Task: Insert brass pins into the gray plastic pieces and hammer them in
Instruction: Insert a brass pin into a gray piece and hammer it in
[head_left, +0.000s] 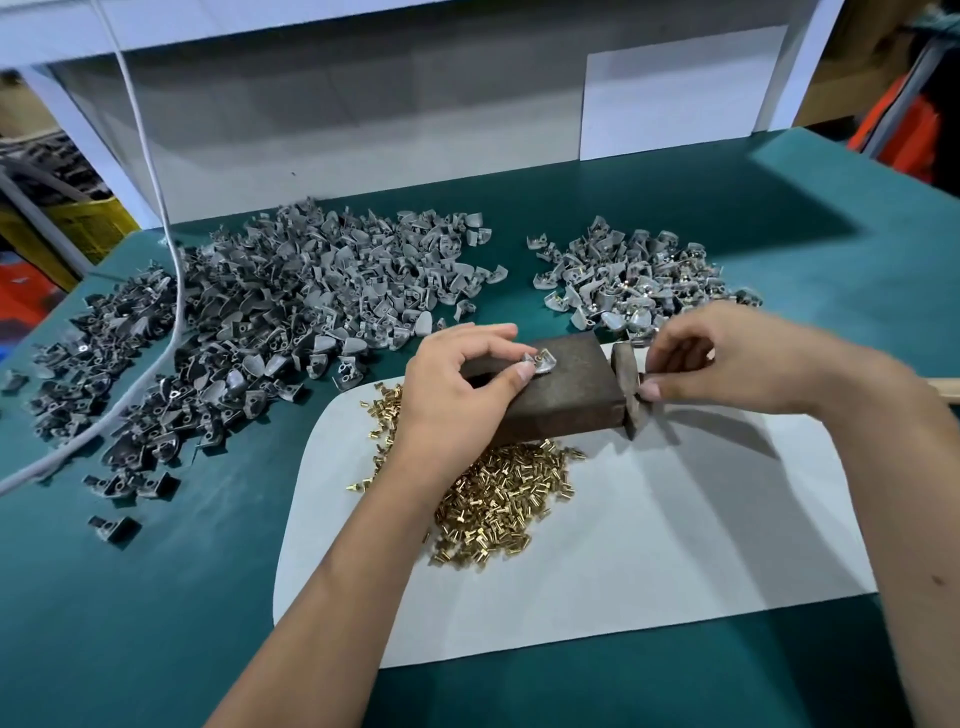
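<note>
A dark metal block lies on a white sheet in front of me. On top of the block sits one gray plastic piece with a brass pin in it, pinched by my left hand between thumb and fingers. My right hand grips a hammer right of the block; the dark hammer head hangs beside the block's right end, and its wooden handle pokes out past my wrist. A heap of brass pins lies on the sheet below the block.
A large pile of gray plastic pieces covers the green table at the left. A smaller pile with brass showing lies behind my right hand. A gray cable runs across the left pile. A white panel stands behind.
</note>
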